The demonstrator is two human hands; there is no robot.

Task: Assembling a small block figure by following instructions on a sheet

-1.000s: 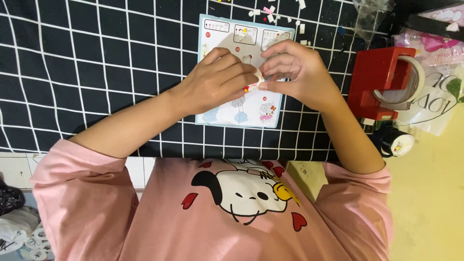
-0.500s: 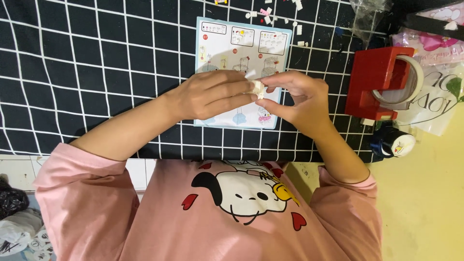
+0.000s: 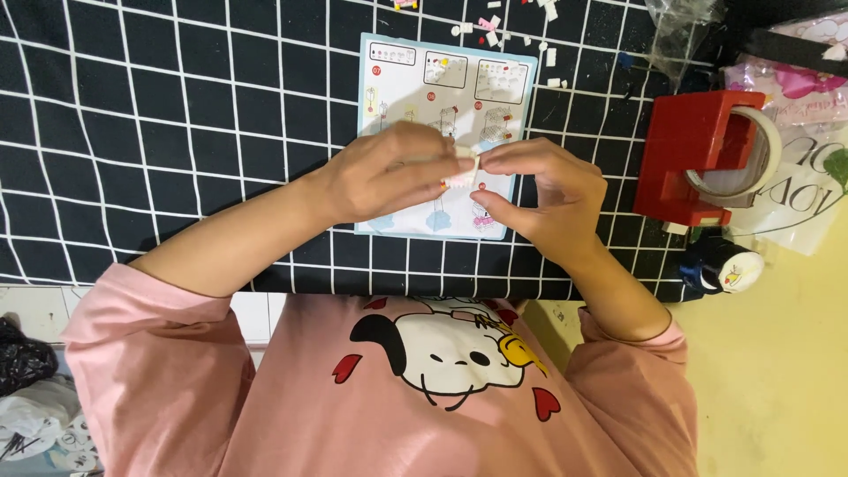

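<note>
Holding a tiny white block piece [image 3: 463,173] with both hands over a paper sheet.

The left hand [image 3: 389,177] and the right hand [image 3: 543,194] meet in the middle, and the fingertips of both pinch the little white piece between them, just above the picture sheet [image 3: 406,71]. That sheet is a pale rectangle with a light blue edge and small boxed drawings, lying flat on the black cloth with white squares [image 3: 159,132]. Far from the person, past the sheet's top edge, small white and pink bits [image 3: 495,31] are scattered. To the right stands a red tape holder [image 3: 689,159] with a clear roll. Right of it lies a shiny bag with pink and white pictures [image 3: 799,79]. Near the tape holder sits a small dark round pot with a white lid [image 3: 724,267].
</note>
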